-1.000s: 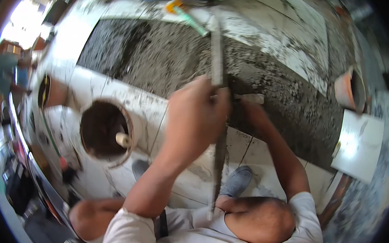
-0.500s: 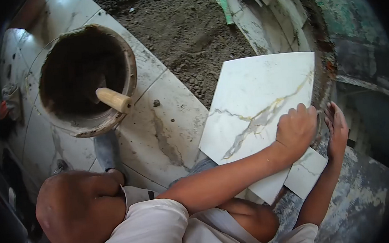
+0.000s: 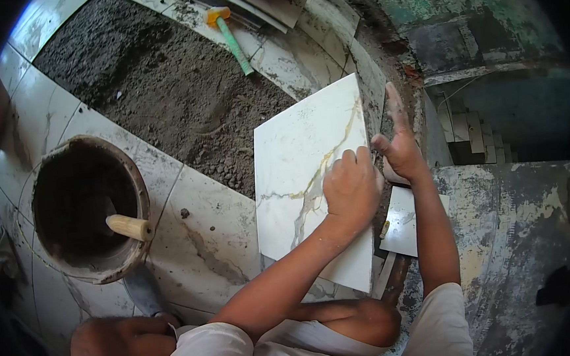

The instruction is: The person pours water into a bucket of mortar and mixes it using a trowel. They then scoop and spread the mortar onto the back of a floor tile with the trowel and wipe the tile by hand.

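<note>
A large white marble-patterned tile [image 3: 297, 157] stands tilted in front of my knees, with grey and gold veins across its face. My left hand [image 3: 352, 186] is closed at the tile's right edge, knuckles up and fingers curled. Just beyond that edge, my right hand [image 3: 402, 146] is open, its fingers stretched upward and the thumb apart. It holds nothing that I can see. Below it, a small white tile piece [image 3: 399, 223] is partly covered by my right forearm.
A bucket [image 3: 141, 188] of dark mortar, with a wooden-handled trowel [image 3: 130, 226] inside, stands at left. Rough grey mortar [image 3: 179, 86] fills a strip between laid tiles [image 3: 196, 230]. A mallet with a green handle [image 3: 235, 46] lies beyond. Steps [image 3: 470, 132] descend at right.
The view has shifted to the right. The large tile appears more steeply tilted, still in my left hand. My right hand's thumb has spread away from its fingers.
</note>
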Tool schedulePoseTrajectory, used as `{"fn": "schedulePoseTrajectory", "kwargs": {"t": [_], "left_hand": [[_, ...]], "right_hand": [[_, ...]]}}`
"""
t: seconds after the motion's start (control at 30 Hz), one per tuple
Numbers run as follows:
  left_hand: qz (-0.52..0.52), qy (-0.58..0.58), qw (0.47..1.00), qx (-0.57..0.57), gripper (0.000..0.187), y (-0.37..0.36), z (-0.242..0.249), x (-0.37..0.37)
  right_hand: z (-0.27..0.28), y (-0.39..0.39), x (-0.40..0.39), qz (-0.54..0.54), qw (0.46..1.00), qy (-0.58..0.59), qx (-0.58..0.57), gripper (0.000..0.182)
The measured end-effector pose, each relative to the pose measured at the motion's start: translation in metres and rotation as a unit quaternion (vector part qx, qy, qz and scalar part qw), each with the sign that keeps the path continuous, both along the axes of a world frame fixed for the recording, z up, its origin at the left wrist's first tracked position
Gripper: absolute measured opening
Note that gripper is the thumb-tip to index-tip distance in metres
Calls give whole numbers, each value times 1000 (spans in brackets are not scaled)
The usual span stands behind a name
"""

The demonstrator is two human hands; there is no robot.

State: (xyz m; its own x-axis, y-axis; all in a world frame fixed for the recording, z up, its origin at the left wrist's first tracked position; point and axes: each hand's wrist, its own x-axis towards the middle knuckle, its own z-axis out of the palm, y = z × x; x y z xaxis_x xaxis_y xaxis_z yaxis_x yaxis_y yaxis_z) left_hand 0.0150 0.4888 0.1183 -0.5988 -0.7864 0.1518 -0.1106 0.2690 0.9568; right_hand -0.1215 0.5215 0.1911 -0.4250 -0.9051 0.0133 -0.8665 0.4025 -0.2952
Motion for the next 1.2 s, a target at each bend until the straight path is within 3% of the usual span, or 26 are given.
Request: {"fn": "schedulePoseTrajectory", "kwargs": {"t": [0.07, 0.17, 0.37, 0.5, 0.57, 0.6, 0.63, 0.7, 0.73, 0.8, 0.83, 0.9, 0.97, 1.17, 1.2], "left_hand": [[7, 4, 1000, -14, 21, -3, -1, 1], [5, -2, 1000, -18, 21, -3, 0, 4], [-7, -15, 999, -30, 20, -4, 2, 8], [-4, -1, 1000, -29, 21, -9, 2, 8], [-8, -6, 1000, -17, 23, -14, 2, 11], [-4, -14, 1000, -17, 22, -15, 3, 13], [-8, -14, 1000, -26, 22, -15, 4, 14], [-10, -15, 1000, -9, 23, -15, 4, 18], [-12, -14, 1000, -14, 23, -16, 4, 18], [-5, -6, 1000, -5, 23, -15, 4, 18], [-8, -4, 1000, -8, 23, -15, 3, 19], [-6, -13, 1000, -7, 23, -17, 3, 18], [-9, -14, 1000, -8, 23, -17, 4, 19], [-11, -20, 1000, -21, 23, -18, 4, 19], [-12, -19, 1000, -22, 23, -18, 4, 19]], "right_hand": [[-18, 5, -14, -46, 993, -102, -21, 135], [-33, 1, -25, -51, 981, -182, -44, 141], [-37, -35, -63, -51, 981, -180, -53, 148], [-47, -52, -92, -6, 982, -187, -30, 135], [-49, -63, -99, -133, 984, -87, -77, 129], [-45, -64, -96, -167, 982, -27, -89, 108], [-45, -62, -100, -171, 980, -28, -98, 108], [-42, -63, -103, -227, 960, -36, -163, 76], [-35, -59, -100, -228, 959, -36, -168, 76], [-25, -43, -84, -241, 964, 109, -30, 50], [-27, -36, -78, -244, 963, 110, -32, 50], [-35, -29, -67, -176, 966, -85, -169, 38], [-30, -29, -39, -126, 965, -74, -216, 35], [-9, -44, 9, -157, 987, -41, 1, 41], [-11, -45, 11, -139, 989, -38, -19, 41]]}}
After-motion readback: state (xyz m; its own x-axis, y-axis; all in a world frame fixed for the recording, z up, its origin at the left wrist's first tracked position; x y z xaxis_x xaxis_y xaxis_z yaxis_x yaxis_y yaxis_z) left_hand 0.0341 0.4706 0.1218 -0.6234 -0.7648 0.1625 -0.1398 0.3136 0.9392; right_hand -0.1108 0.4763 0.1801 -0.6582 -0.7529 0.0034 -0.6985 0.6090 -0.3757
